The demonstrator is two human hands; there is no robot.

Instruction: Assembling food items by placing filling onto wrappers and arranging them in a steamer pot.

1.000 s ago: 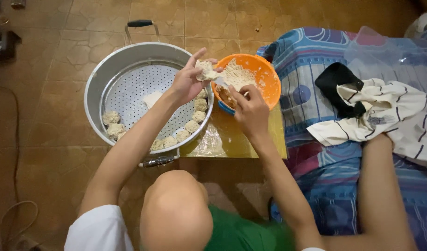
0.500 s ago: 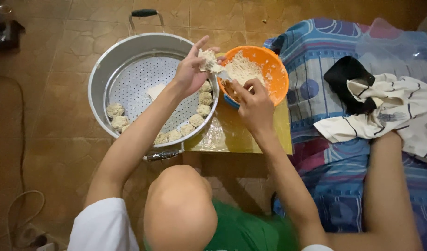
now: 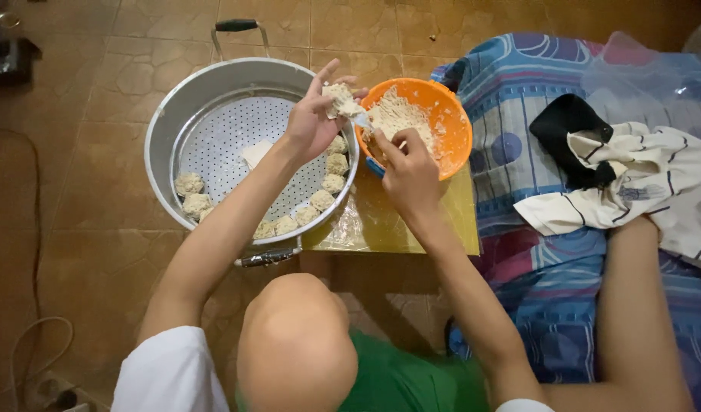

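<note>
one dumpling point(image 3: 337, 98), two hands point(image 3: 311, 126)

Brown stone-patterned floor tiles point(image 3: 83, 206) fill the frame from nine to twelve o'clock, dim under warm light. A thin cable point(image 3: 31, 229) loops at eight o'clock. A blue patterned mattress point(image 3: 533, 84) lies at three o'clock, rumpled striped cloth point(image 3: 640, 175) upon it.

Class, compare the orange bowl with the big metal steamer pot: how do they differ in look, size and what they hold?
The orange bowl is small and bright orange; the steamer pot is much wider, of grey metal. The bowl holds a loose pale mix; the pot holds shaped dumplings ranged along the edge of its perforated tray. The pot has handles; the bowl shows none. Both are round and open-topped.
</note>
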